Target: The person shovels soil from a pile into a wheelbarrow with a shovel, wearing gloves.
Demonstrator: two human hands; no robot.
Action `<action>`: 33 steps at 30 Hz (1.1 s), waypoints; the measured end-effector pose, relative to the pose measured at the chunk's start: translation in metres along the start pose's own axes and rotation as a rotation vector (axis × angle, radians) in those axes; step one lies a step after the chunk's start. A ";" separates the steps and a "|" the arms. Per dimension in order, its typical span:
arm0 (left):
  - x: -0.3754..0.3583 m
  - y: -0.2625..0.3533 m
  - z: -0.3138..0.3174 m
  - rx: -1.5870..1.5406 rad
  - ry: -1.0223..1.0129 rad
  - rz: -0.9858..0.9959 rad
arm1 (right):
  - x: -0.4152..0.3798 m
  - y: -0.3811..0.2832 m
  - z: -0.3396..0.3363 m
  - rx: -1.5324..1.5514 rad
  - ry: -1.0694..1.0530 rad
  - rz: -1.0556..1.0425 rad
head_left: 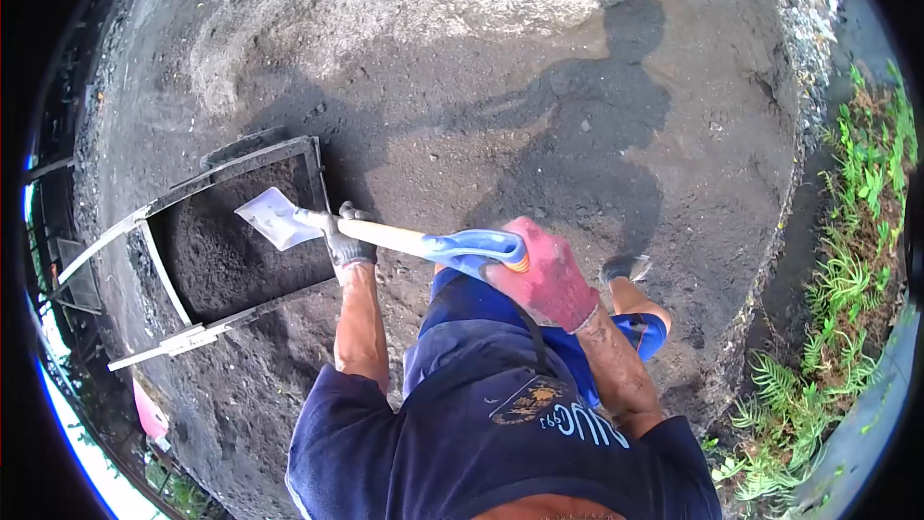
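Note:
Across the front of my body I hold a shovel, with a pale metal blade (275, 219), a wooden shaft (385, 237) and a blue D-shaped handle (474, 248). My left hand (350, 239), in a dark grey glove, wraps round the shaft close to the blade. At the other end, my right hand (547, 277), in a red glove, is closed on the handle. The blade is over a metal-framed cart (166, 272) at my left. Dark, loose soil (217, 255) lies inside the cart, and the blade hides part of it.
Dark, gritty ground (423, 106) spreads ahead, with my shadow on it. A pale rough patch (500, 0) lies farther off. Green ferns (837, 299) grow along the right edge. The cart's long handles (168, 345) reach out to the left.

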State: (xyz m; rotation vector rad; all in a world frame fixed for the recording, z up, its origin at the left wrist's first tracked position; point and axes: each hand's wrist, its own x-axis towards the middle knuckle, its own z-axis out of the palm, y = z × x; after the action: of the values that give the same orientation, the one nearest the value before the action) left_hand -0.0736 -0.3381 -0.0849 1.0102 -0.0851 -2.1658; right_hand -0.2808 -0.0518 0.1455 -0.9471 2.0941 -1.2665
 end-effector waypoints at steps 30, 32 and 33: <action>0.096 -0.460 -0.084 0.129 0.206 -0.759 | -0.187 0.334 -0.110 0.091 1.036 0.984; 0.084 -0.446 -0.087 0.122 0.185 -0.780 | -0.197 0.320 -0.107 0.143 1.021 0.975; 0.074 -0.435 -0.084 0.137 0.227 -0.770 | -0.200 0.313 -0.105 0.179 1.044 0.987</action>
State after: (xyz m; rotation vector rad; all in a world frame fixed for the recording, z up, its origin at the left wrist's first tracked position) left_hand -0.3042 -0.0491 -0.3392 1.5428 0.3185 -2.7219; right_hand -0.3247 0.2609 -0.0767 0.9995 2.4768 -1.4027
